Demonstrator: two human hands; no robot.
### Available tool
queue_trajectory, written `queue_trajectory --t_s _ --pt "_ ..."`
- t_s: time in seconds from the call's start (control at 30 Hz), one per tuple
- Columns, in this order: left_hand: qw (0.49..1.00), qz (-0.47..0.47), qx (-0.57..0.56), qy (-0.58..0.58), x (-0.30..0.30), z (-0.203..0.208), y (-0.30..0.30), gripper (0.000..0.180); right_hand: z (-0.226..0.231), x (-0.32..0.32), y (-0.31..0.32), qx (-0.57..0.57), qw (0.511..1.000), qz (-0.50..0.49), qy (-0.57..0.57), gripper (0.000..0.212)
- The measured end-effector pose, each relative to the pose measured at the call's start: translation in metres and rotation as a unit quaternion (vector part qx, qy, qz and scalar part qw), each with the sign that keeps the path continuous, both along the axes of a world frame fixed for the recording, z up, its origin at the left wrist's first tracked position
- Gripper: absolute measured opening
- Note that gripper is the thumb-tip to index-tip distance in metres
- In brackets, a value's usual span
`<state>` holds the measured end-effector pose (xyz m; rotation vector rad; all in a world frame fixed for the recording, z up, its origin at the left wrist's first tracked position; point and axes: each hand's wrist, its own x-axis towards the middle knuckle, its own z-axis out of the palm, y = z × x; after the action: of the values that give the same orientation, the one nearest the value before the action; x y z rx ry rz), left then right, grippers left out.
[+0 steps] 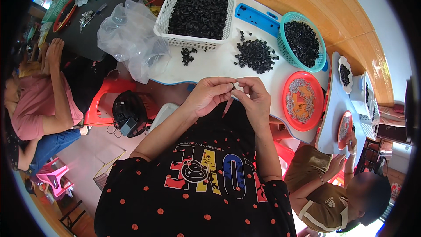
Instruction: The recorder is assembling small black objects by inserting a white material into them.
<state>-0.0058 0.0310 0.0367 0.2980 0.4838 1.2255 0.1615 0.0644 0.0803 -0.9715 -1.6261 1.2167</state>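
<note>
Above my lap, near the table's front edge, both of my hands meet at the fingertips. My left hand [208,95] pinches a small black part [233,86] between thumb and index finger. From the other side, my right hand [255,100] closes its thumb and index finger on the same part. Most of it is hidden by the fingers. A thin reddish pointed strip [227,108] shows just below the hands; I cannot tell what it is. Beyond them, a loose pile of small black parts [255,56] lies on the white table [210,66].
A white basket [193,42] full of black parts stands behind, a plastic bag [129,35] to its left. Rightward are a blue tray [258,19], a teal basket [287,52] of black parts and a red plate [287,114] with small pale pieces. Other people sit at both sides.
</note>
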Motion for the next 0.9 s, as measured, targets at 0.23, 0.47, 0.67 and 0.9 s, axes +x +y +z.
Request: queue_trajectory --t_s 0.23,0.47,0.67,0.9 --pt "0.999 -0.035 0.013 -0.030 0.004 -0.007 0.001 0.042 0.004 0.008 -0.006 -0.139 0.988 0.072 0.000 0.031" --pt "0.997 -0.049 -0.022 -0.053 0.009 -0.019 -0.001 0.048 -0.020 0.003 -0.016 -0.084 0.996 0.023 0.011 0.026" --pt "0.998 -0.043 -0.026 -0.047 0.012 -0.018 -0.004 0.041 -0.028 0.005 -0.022 -0.098 0.994 0.012 0.050 0.025" --pt "0.998 -0.008 -0.021 -0.064 0.016 -0.006 -0.002 0.044 -0.013 0.005 -0.022 -0.081 0.996 0.007 0.031 0.026"
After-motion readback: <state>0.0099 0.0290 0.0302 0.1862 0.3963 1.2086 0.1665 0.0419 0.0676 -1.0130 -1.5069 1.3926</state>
